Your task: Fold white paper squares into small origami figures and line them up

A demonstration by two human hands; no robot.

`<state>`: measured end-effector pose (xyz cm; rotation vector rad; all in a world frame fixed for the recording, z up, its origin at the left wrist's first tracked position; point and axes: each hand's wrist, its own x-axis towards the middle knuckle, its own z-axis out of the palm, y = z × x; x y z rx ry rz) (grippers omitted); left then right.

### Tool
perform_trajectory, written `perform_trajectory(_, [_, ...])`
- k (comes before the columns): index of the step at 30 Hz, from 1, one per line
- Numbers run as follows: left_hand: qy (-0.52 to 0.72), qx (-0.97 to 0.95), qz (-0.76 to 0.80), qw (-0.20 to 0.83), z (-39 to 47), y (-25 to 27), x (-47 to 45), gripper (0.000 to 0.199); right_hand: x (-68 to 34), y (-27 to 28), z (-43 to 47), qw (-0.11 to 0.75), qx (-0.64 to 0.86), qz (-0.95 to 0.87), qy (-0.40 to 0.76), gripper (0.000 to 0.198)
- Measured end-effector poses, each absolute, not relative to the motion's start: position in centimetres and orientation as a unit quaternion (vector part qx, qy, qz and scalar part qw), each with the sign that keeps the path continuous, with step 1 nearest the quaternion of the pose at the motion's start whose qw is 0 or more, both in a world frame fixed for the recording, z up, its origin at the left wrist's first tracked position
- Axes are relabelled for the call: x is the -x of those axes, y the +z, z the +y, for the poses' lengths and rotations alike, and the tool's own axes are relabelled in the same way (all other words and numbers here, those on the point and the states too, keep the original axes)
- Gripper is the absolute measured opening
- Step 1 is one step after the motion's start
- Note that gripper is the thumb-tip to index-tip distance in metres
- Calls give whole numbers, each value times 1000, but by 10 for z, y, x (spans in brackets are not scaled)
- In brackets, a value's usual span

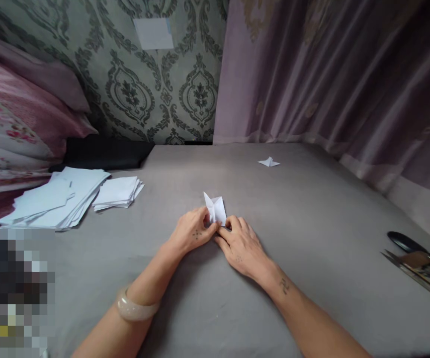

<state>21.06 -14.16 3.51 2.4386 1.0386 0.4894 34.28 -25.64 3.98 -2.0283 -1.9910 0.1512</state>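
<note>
A small folded piece of white paper [217,209] is between my hands at the middle of the grey surface, with one pointed flap standing up at its left. My left hand [194,227] pinches its lower left side between thumb and fingers. At the lower right edge, the bent fingers of my right hand [241,243] press against the paper, their tips close to my left thumb. Part of the paper's near edge is hidden behind the fingers.
Left of my hands lie a stack of small white paper squares [117,193] and a pile of larger white sheets [60,196]. A folded white paper figure [269,162] sits far right. Scissors [416,273] and a black object [405,242] lie near the right edge.
</note>
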Motion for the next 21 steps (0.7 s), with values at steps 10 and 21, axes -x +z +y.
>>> perform_trajectory(10, [128, -781, 398, 463, -128, 36, -195, 32, -343, 41, -256, 153, 701, -694, 60, 32])
perform_trajectory(21, [207, -760, 419, 452, -127, 50, -194, 45, -343, 40, -255, 151, 704, -691, 66, 37])
